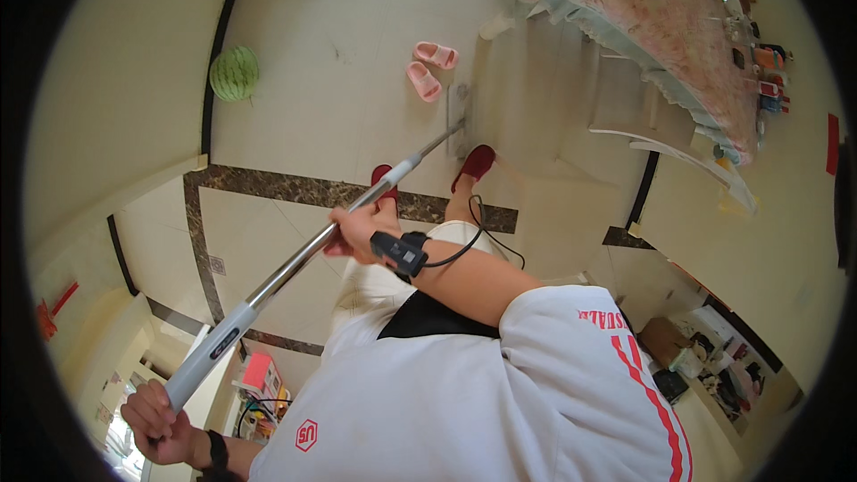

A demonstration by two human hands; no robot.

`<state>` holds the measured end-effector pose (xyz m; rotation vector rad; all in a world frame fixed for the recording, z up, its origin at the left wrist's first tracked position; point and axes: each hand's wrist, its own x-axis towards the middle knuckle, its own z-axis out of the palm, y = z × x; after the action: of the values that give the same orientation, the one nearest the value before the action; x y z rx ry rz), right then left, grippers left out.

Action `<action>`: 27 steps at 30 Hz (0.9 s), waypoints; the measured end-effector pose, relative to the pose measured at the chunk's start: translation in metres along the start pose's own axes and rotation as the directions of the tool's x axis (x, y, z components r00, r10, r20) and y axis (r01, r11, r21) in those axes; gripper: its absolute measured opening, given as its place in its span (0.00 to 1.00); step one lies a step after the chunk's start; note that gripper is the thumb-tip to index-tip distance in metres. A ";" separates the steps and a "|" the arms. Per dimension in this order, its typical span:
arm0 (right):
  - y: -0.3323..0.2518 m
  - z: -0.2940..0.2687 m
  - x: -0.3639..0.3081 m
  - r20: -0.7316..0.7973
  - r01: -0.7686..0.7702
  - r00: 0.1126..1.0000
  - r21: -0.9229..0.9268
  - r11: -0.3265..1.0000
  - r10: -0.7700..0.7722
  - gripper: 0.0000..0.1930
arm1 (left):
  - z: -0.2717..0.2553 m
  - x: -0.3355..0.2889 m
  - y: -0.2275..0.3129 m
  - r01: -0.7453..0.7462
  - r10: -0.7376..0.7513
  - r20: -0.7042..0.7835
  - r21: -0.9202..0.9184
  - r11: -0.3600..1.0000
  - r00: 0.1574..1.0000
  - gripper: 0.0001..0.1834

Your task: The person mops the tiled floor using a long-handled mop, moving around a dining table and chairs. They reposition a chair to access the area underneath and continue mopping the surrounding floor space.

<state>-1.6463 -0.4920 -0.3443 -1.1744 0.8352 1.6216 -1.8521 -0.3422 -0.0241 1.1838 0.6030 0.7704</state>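
A mop with a long grey and silver pole (290, 266) slants across my body from lower left to upper middle. My left hand (156, 424) is closed around the grey grip at its top end. Further down, my right hand (355, 230) wraps round the metal part of the pole. At the far end the flat, narrow mop head (459, 107) lies on the pale tiled floor, a little blurred. It sits just beyond my red slippers (478, 165), close to a pair of pink slippers (424, 80).
A striped watermelon (234, 73) rests on the floor by the left wall. At the right stands a table with a pink floral cloth (643, 9), and a white chair (687, 156) beside it. A black cable (478, 236) hangs from my right wrist device.
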 end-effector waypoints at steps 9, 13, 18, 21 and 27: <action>-0.016 -0.022 -0.032 0.219 -0.067 0.964 -0.348 0.935 0.151 0.25 | 0.037 0.043 0.048 -0.079 0.079 0.352 -0.016 0.997 0.933 0.14; -0.042 -0.194 -0.067 0.059 0.508 0.808 -0.573 0.643 -0.587 0.37 | 0.086 0.089 0.039 -0.102 0.119 0.505 -0.062 0.993 0.855 0.11; 0.066 -0.459 -0.150 -0.390 -0.026 0.589 -0.885 0.465 -0.708 0.20 | 0.149 0.125 0.032 -0.090 0.134 0.608 -0.102 0.991 0.783 0.10; 0.173 -0.532 -0.174 -0.846 -0.512 0.445 -0.509 0.692 -0.293 0.20 | 0.182 0.142 0.024 -0.090 0.129 0.605 -0.094 0.992 0.785 0.10; 0.281 -0.559 -0.192 -0.876 -0.702 0.482 -0.381 0.602 0.008 0.22 | 0.243 0.173 0.015 -0.050 0.061 0.624 -0.036 0.998 0.779 0.11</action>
<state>-1.7149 -1.1427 -0.3345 -2.6383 1.1392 1.8183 -1.5641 -0.3432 0.0545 1.3528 0.0005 0.3803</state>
